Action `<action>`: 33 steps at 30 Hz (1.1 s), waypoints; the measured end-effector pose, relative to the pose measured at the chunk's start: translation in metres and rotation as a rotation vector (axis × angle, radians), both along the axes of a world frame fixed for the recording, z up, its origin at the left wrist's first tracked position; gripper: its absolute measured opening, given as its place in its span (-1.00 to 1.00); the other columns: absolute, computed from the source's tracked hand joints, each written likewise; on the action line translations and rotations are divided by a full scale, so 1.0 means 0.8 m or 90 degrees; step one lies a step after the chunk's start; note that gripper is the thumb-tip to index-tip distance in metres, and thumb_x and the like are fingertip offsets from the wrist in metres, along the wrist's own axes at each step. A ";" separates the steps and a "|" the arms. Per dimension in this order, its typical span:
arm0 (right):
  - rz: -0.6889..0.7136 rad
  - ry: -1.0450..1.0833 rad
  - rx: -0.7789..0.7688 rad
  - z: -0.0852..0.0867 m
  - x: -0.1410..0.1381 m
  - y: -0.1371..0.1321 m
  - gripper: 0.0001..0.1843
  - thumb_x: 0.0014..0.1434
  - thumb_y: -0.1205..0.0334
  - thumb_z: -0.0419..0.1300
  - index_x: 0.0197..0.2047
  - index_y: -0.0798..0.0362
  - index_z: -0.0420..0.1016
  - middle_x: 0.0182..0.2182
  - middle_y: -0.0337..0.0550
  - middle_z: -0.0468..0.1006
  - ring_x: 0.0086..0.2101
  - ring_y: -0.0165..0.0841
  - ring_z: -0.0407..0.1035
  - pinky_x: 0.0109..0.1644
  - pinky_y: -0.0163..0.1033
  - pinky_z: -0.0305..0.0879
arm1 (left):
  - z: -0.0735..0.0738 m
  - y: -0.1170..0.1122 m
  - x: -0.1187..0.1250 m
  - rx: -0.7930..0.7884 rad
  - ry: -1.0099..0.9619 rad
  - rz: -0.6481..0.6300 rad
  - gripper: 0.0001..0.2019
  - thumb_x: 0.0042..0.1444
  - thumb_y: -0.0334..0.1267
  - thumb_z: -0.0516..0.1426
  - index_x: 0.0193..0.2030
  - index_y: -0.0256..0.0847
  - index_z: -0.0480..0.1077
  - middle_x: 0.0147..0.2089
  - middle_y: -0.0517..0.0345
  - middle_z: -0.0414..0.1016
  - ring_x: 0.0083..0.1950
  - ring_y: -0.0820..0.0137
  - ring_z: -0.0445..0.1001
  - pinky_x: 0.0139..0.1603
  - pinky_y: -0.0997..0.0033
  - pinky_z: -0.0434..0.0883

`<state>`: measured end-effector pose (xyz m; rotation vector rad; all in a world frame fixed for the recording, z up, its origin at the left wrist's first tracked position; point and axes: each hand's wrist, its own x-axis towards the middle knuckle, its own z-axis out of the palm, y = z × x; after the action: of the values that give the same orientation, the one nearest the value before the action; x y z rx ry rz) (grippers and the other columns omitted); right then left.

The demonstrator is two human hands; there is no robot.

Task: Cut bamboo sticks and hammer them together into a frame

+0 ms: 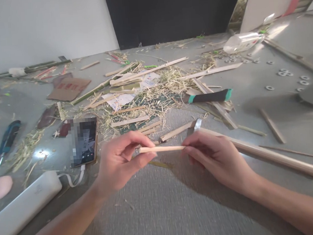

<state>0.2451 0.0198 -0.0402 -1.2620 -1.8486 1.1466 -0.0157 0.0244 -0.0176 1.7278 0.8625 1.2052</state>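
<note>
Between my two hands, a slim pale bamboo stick (170, 148) is held level above the table. My left hand (122, 160) pinches it near its left end with thumb and index finger. A small shiny bit shows at that end, too blurred to name. My right hand (214, 154) grips the right end between thumb and fingertips, which hide the tip. Just behind my right hand lies a long round wooden handle (280, 158) with a metal piece at its far end. Cut bamboo strips (176, 131) lie beyond the stick.
Bamboo shavings (175, 77) cover the middle of the table, with a black-and-teal handle (211, 96) beside them. At left are a phone (89, 141), a white power bank (27, 209) and a screwdriver (9, 139). White rings (285, 72) and a clear bottle (244, 42) lie at right.
</note>
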 end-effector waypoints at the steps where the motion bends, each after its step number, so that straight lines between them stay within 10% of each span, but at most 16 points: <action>1: 0.014 -0.015 0.007 -0.001 0.000 0.000 -0.81 0.42 0.07 0.14 -0.17 -0.04 0.48 -0.52 -0.31 0.49 -0.59 -0.49 0.26 -0.56 -0.36 0.17 | 0.000 -0.001 0.002 0.005 -0.018 -0.012 -0.82 0.18 -0.50 0.26 -0.17 -0.13 0.51 -0.29 0.22 0.57 -0.29 0.47 0.50 -0.35 0.49 0.42; 9: 0.072 -0.093 0.102 -0.002 -0.006 -0.003 -0.87 0.40 0.15 0.16 -0.07 -0.06 0.50 -0.39 -0.27 0.52 -0.49 -0.49 0.35 -0.45 -0.39 0.28 | 0.002 -0.007 0.004 0.180 0.020 -0.022 -0.89 0.26 -0.40 0.26 -0.10 -0.16 0.56 -0.30 0.13 0.60 -0.29 0.40 0.52 -0.27 0.34 0.47; 15: -0.005 -0.328 0.324 0.037 0.050 0.029 -0.85 0.39 0.18 0.16 -0.25 -0.02 0.43 -0.39 -0.28 0.50 -0.48 -0.47 0.29 -0.37 -0.28 0.20 | 0.007 -0.013 -0.003 0.201 0.127 0.007 -0.80 0.27 -0.55 0.14 -0.10 -0.20 0.48 -0.27 0.13 0.51 -0.26 0.42 0.46 -0.25 0.34 0.41; 23: 0.073 -0.591 0.161 0.038 0.153 0.009 -0.73 0.45 0.01 0.03 -0.15 -0.01 0.42 -0.21 -0.06 0.54 -0.24 -0.23 0.44 -0.25 -0.16 0.28 | 0.010 -0.018 0.006 0.261 0.244 0.071 -0.81 0.30 -0.52 0.11 -0.11 -0.15 0.46 -0.25 0.20 0.50 -0.26 0.49 0.47 -0.30 0.51 0.42; 33: 0.028 -0.526 0.201 0.043 0.092 0.059 -0.66 0.52 0.03 -0.11 -0.10 0.04 0.38 -0.31 -0.09 0.56 -0.38 -0.33 0.39 -0.34 -0.22 0.11 | 0.019 -0.012 0.018 0.305 0.275 0.074 -0.89 0.32 -0.44 0.13 -0.13 -0.15 0.44 -0.25 0.16 0.55 -0.25 0.43 0.53 -0.28 0.49 0.44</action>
<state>0.3187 0.0666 -0.0054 -1.6396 -2.5134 0.3043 -0.0014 0.0151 -0.0027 2.4159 0.9880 1.1990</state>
